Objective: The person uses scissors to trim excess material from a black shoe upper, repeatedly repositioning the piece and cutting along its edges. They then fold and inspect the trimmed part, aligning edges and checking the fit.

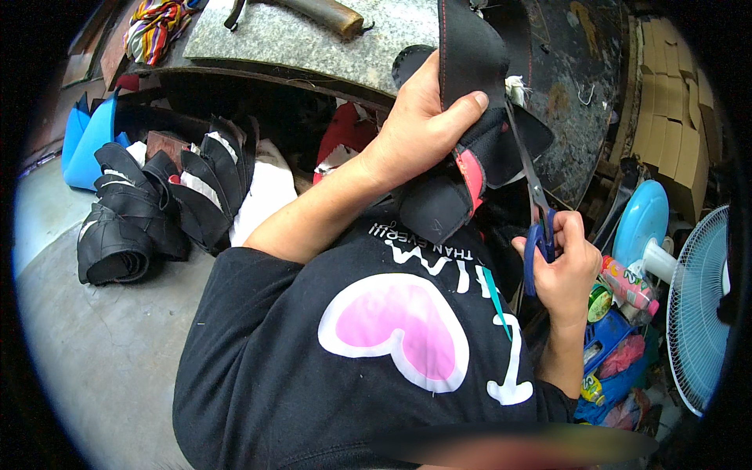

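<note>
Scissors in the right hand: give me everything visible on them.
The scissors have blue loop handles and long, thin, dark metal blades. The right hand holds them by the handles, fingers through the loops, blades pointing up and slightly left. The blades look nearly closed, and their tips reach the edge of the black leather piece with red trim held by the left hand. Whether the blades are actually biting into the piece cannot be told. They are held in the air in front of the dark workbench.
</note>
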{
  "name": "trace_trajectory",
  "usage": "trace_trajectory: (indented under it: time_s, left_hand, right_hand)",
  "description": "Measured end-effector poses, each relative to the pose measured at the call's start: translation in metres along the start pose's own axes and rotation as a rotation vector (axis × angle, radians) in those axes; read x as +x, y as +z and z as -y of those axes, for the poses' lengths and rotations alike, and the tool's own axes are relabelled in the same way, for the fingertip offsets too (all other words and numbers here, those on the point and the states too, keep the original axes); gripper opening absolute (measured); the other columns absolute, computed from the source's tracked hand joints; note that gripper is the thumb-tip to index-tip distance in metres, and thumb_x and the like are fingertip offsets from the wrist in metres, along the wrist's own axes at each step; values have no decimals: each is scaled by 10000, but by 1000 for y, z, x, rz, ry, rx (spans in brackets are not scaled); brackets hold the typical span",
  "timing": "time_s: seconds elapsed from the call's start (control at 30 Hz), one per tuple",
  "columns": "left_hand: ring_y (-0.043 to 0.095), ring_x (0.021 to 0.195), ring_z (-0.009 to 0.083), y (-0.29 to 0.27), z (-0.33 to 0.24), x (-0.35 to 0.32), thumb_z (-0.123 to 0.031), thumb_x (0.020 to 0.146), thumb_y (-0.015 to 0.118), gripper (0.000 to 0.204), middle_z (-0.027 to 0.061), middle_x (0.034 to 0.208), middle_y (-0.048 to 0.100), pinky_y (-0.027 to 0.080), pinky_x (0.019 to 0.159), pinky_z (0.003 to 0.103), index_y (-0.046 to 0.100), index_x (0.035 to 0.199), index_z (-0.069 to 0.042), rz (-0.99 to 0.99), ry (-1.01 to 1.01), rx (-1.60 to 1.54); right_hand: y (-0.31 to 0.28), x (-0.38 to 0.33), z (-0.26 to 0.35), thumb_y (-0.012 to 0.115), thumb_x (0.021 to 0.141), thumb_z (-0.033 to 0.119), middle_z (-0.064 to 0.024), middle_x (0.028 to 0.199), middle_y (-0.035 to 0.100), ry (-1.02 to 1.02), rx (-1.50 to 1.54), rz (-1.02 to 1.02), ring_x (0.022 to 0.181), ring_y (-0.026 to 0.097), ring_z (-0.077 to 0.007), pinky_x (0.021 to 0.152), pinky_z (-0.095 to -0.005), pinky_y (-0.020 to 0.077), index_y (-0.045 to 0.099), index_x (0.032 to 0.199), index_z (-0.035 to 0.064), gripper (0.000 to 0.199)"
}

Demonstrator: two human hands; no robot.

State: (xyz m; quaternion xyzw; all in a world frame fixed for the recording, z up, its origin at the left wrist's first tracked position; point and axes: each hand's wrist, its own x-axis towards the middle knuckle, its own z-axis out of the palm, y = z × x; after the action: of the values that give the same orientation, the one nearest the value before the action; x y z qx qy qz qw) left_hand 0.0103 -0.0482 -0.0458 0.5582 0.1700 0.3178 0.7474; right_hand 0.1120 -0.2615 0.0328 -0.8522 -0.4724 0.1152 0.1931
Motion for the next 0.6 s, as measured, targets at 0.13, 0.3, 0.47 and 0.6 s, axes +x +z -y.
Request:
trace_trajectory:
  time_s: [0.13, 0.3, 0.47, 0.6]
  left_hand:
    - [578, 993, 132, -1, 0, -1, -65, 897, 582, 334, 73, 1071, 624, 467, 905, 300, 513, 1219, -7, -16, 23, 51]
    - [576, 995, 133, 0, -2, -2, -69, 900, 588, 341, 70, 1077, 624, 465, 907, 298, 512, 1226, -7, -6, 11, 2]
    - [576, 1002, 136, 0, -2, -1, -68, 900, 590, 343, 71, 1087, 623, 461, 915, 298, 511, 1227, -4, 1, 9, 21]
    - [585, 996, 149, -2, 1, -2, -77, 893, 606, 348, 86, 1083, 634, 463, 910, 305, 520, 1220, 3, -28, 38, 88]
  right_hand:
    - [-1, -1, 1, 835, 690, 164, -36, 527, 397, 25, 13, 27, 444, 372, -130, 449, -286, 287, 492, 856, 45, 400]
    - [-3, -3, 4, 839, 689, 187, -30, 527, 411, 80, 17, 61, 445, 395, -145, 449, -292, 306, 491, 846, 52, 405]
    - [0, -3, 3, 864, 664, 244, -46, 521, 456, 109, 22, 66, 417, 473, -224, 448, -323, 363, 497, 826, 74, 436]
    - [8, -5, 2, 823, 729, 140, -22, 530, 502, 212, 306, 121, 429, 483, -118, 433, -265, 352, 486, 833, 58, 362]
